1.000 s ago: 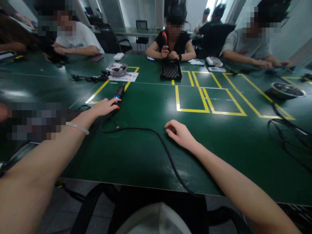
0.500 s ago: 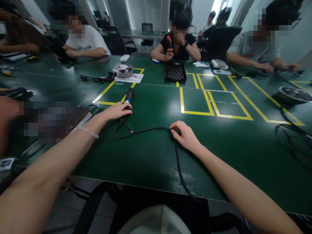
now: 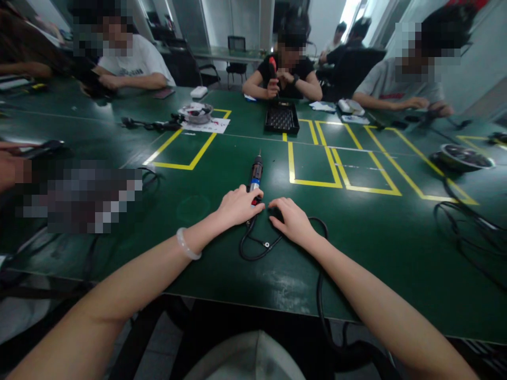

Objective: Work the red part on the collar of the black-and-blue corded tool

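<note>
My left hand [image 3: 240,205] is closed around an electric screwdriver [image 3: 256,171] with a dark body, a blue band and some red near the fingers. Its bit points away from me, towards the far side of the table. Just to the right, my right hand [image 3: 291,219] rests palm down with bent fingers, the thumb apart from them and a dark patch in the gap. The black cable [image 3: 253,258] leaves the screwdriver's rear, loops on the tabletop and passes beneath my right hand and wrist. A small ring terminal [image 3: 266,245] lies by the loop.
Yellow tape rectangles [image 3: 317,184] mark the green table [image 3: 222,279]. Farther off are a black tray [image 3: 281,119], a bowl of small parts [image 3: 196,112] and another bowl [image 3: 465,157] at right. Coiled cables [image 3: 459,221] lie at right. Several people sit around the table.
My left hand has brought the screwdriver rightward and turned it to point straight ahead. My right hand has come off the cable, which now loops around behind it.
</note>
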`<action>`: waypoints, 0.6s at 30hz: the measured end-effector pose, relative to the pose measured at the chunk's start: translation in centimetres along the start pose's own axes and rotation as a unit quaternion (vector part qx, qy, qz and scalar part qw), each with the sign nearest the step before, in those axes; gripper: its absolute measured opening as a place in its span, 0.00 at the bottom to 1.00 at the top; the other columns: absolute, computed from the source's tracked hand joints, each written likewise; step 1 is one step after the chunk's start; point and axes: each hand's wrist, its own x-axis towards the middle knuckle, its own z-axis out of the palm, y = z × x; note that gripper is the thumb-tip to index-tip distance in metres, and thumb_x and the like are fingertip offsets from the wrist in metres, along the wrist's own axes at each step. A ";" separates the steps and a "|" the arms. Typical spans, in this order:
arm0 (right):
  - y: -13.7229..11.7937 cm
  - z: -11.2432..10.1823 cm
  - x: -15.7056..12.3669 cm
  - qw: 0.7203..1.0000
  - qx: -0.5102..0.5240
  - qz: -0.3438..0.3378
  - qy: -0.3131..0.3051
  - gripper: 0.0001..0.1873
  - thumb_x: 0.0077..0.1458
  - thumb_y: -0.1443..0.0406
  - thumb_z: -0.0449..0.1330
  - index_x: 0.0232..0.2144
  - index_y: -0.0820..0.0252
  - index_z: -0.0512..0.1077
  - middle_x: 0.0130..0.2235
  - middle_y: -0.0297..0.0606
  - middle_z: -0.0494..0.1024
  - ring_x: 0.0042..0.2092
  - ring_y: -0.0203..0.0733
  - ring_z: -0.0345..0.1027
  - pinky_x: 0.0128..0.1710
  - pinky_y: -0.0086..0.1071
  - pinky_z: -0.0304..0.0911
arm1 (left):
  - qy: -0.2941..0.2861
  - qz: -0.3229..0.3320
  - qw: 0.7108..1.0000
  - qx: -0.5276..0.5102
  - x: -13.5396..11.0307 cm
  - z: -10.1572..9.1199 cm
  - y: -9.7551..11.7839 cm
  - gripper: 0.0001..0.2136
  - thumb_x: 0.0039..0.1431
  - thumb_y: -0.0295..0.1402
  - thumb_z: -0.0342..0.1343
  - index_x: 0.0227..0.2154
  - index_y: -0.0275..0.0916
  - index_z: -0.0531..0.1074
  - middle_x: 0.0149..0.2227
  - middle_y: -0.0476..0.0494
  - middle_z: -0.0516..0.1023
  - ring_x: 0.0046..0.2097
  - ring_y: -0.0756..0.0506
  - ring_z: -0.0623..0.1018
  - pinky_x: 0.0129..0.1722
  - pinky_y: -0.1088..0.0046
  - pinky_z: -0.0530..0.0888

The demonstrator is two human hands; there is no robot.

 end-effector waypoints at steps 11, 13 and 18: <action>0.4 1.0 0.7 1.000 -0.012 0.019 0.021 0.07 0.58 0.70 0.56 0.39 0.56 0.64 0.40 0.40 0.74 0.42 0.47 0.64 0.42 0.38 0.61 | 0.010 0.026 1.000 0.000 -0.6 0.3 2.1 0.20 0.67 0.49 0.45 0.57 0.52 0.69 0.42 0.39 0.71 0.43 0.37 0.78 0.44 0.60 0.71; 0.3 1.0 0.9 1.000 -0.012 0.016 0.018 0.07 0.58 0.71 0.55 0.39 0.56 0.64 0.40 0.40 0.74 0.42 0.47 0.64 0.42 0.38 0.61 | 0.009 0.029 1.000 -0.002 -0.5 0.3 2.0 0.20 0.67 0.50 0.46 0.56 0.51 0.69 0.42 0.39 0.71 0.43 0.37 0.78 0.44 0.60 0.71; 0.6 0.6 0.8 0.999 -0.025 0.014 0.019 0.06 0.58 0.69 0.56 0.38 0.56 0.65 0.38 0.39 0.74 0.40 0.46 0.65 0.39 0.37 0.60 | -0.011 0.034 0.999 -0.022 -0.5 0.2 1.4 0.23 0.69 0.53 0.40 0.60 0.54 0.66 0.42 0.40 0.71 0.44 0.38 0.78 0.45 0.61 0.71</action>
